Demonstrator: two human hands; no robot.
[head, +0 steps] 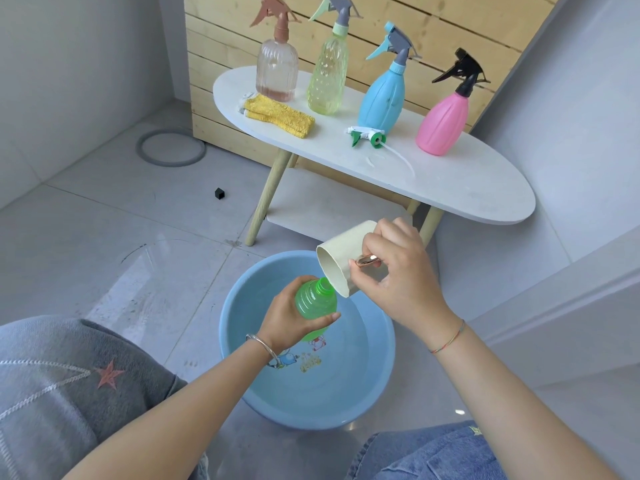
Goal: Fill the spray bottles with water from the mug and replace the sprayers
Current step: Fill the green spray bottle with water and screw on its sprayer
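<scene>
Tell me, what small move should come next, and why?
Probably tip the mug a little further. The right hand holds it tilted with its rim at the open neck of the green bottle, which the left hand grips over the basin, yet no stream of water shows. A loose sprayer lies on the table, so capping likely comes after.

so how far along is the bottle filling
Looks done: the clear bottle, yellow bottle, blue bottle and pink bottle on the table wear sprayers, fill levels unclear. In hand: left hand holds the open green bottle over the basin; right hand tips the mug at its neck. Left: refit the loose sprayer on the table.
</scene>
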